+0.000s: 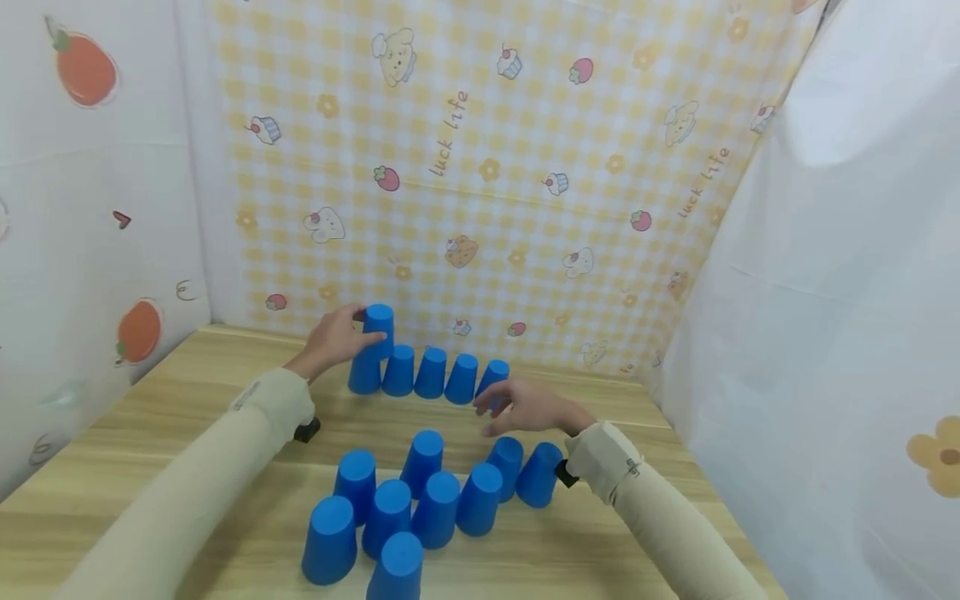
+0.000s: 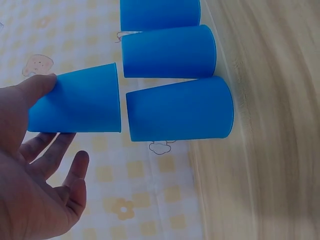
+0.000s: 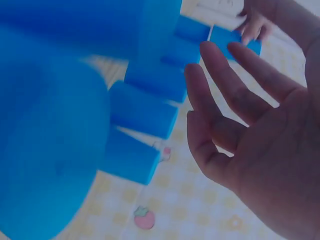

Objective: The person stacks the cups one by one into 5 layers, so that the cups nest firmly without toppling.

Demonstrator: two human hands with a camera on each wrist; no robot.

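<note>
My left hand (image 1: 333, 340) grips an upside-down blue cup (image 1: 379, 325) between thumb and fingers. It is held just above the leftmost cup (image 1: 364, 377) of a back row of several upturned blue cups; the left wrist view shows a narrow gap between the held cup (image 2: 85, 102) and the row cup (image 2: 179, 112) beneath. Beside the row's rightmost cup (image 1: 495, 373), my right hand (image 1: 534, 406) hovers with loosely bent fingers and nothing in them. The right wrist view has this hand (image 3: 265, 130) palm-on, with blurred cups at left.
Nearer my body, several more upturned blue cups stand in a loose group, among them a front cup (image 1: 397, 567) and one by the right sleeve (image 1: 540, 475). The wooden table (image 1: 247, 367) ends at a checked cloth backdrop (image 1: 480, 217), with white cloth on both sides.
</note>
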